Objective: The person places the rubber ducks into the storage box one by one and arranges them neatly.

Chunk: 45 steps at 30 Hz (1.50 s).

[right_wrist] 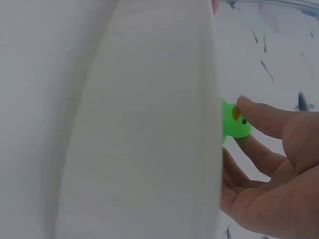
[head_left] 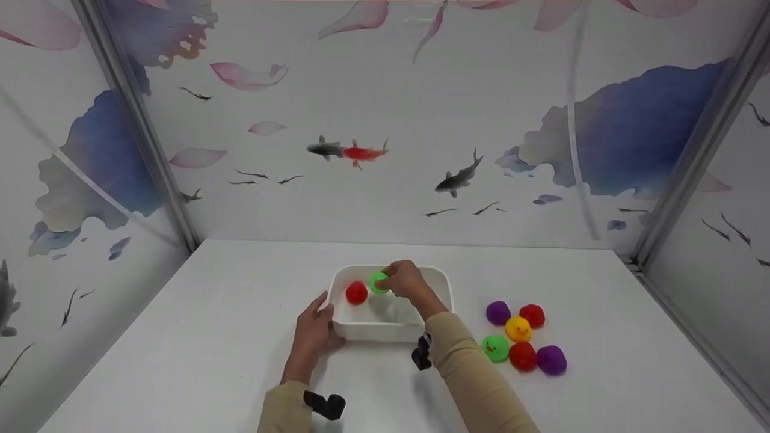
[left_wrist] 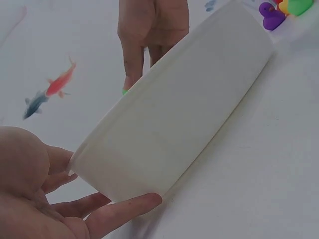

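Note:
A white plastic bin (head_left: 378,332) stands on the table with a red rubber duck (head_left: 356,293) inside, toward its left end. My left hand (head_left: 314,332) grips the bin's left end; in the left wrist view its thumb and fingers spread around the corner. Over the bin's interior, my right hand (head_left: 408,281) pinches a green rubber duck (head_left: 378,282) by the head between thumb and fingers. In the right wrist view the bin's wall hides the lower part of this green duck (right_wrist: 237,122).
Right of the bin, several more rubber ducks lie grouped: purple ducks (head_left: 551,360), red ducks (head_left: 523,356), a yellow duck (head_left: 518,329) and another green duck (head_left: 495,348). White panels printed with fish and petals (head_left: 385,198) enclose the white table (head_left: 240,288) at the back and sides.

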Tool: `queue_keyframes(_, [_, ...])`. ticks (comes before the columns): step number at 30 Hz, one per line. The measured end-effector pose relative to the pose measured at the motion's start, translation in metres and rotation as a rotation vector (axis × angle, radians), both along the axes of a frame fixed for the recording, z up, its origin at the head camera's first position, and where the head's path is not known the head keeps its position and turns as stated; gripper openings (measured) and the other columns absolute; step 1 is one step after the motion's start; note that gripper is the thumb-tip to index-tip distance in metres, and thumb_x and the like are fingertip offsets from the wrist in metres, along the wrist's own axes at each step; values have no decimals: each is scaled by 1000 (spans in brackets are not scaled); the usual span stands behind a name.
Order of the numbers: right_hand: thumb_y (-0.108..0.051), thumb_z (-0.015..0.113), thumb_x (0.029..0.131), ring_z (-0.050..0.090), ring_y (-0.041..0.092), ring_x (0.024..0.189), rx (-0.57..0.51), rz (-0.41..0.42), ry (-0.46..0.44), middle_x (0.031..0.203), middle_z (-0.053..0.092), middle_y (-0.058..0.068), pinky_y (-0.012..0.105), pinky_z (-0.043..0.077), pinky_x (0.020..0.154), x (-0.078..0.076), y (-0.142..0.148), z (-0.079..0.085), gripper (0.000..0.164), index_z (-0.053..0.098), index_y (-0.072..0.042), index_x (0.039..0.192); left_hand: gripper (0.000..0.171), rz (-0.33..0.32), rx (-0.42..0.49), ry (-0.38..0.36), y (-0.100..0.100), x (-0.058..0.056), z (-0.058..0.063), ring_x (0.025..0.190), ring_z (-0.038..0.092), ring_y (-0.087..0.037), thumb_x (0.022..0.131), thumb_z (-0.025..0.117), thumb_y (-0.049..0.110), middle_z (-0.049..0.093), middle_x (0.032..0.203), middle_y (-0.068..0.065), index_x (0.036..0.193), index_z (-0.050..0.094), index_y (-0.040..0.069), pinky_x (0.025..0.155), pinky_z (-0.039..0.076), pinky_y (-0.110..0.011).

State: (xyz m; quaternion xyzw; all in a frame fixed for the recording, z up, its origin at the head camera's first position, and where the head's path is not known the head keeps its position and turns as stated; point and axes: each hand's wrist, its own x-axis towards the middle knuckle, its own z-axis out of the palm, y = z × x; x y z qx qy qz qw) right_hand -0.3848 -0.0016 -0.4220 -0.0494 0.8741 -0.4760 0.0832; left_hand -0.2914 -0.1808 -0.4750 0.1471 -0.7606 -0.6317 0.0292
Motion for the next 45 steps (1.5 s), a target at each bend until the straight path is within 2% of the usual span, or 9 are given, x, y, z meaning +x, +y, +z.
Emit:
queue_keyframes(6, [-15, 78, 87, 67, 26, 108, 85, -2, -40, 119, 70, 15, 37, 60, 90, -8, -7, -16, 34, 70, 1, 116, 52, -1, 16, -18, 3, -1, 0, 137, 51, -41, 108, 43, 24, 44, 153, -26, 158, 32, 13, 91, 60, -50])
queue_keyframes(11, [-14, 77, 88, 65, 27, 108, 98, 9, -62, 119, 68, 16, 40, 57, 96, -13, -8, -23, 35, 68, 2, 117, 51, 13, -13, 12, 7, -1, -1, 137, 51, -42, 108, 43, 24, 46, 151, -27, 157, 34, 11, 93, 59, -52])
queue_keyframes(14, [-14, 77, 87, 65, 26, 107, 112, -9, -72, 119, 68, 15, 39, 57, 96, -14, -6, -26, 34, 68, 2, 116, 51, 20, -23, 17, 10, -2, -3, 136, 52, -41, 108, 44, 23, 48, 150, -27, 156, 35, 11, 92, 59, -54])
queue_keyframes(21, [-14, 79, 86, 64, 25, 105, 109, -40, -100, 118, 68, 14, 38, 57, 95, -18, -6, -27, 34, 68, 1, 115, 50, 33, -74, 35, 12, -4, -1, 138, 50, -40, 108, 43, 25, 50, 149, -25, 155, 37, 11, 108, 49, -55])
queue_keyframes(24, [-14, 79, 85, 64, 26, 105, 107, -46, -95, 119, 68, 14, 39, 57, 96, -20, -8, -27, 35, 68, 1, 115, 50, 28, -77, 30, 10, -4, -2, 139, 49, -39, 108, 43, 25, 49, 150, -24, 156, 36, 11, 110, 47, -54])
queue_keyframes(33, [-14, 83, 82, 62, 27, 106, 98, -14, -46, 117, 69, 14, 42, 54, 101, -20, -9, -30, 37, 69, 0, 114, 51, 23, -50, 15, 4, -1, -3, 134, 54, -38, 108, 44, 26, 48, 151, -24, 156, 35, 13, 98, 56, -52])
queue_keyframes(37, [-19, 83, 82, 62, 28, 112, 129, 41, -5, 120, 68, 16, 42, 54, 102, -17, -4, -25, 41, 70, -1, 117, 51, 25, -45, 11, 3, 0, -3, 134, 54, -38, 108, 44, 26, 49, 150, -24, 156, 35, 13, 100, 55, -53])
queue_keyframes(40, [-21, 81, 84, 61, 30, 118, 146, 84, 41, 123, 67, 16, 42, 54, 102, -13, 0, -14, 41, 70, -1, 119, 52, 20, -41, 11, 2, 1, -2, 134, 54, -38, 108, 44, 26, 49, 151, -24, 157, 34, 13, 100, 55, -52])
queue_keyframes(45, [-21, 78, 87, 63, 30, 119, 107, 141, 78, 127, 67, 16, 43, 55, 101, 0, 10, 10, 38, 70, -3, 120, 51, 12, -45, 45, -1, 1, -3, 134, 53, -41, 107, 45, 22, 50, 148, -27, 155, 36, 9, 88, 61, -50])
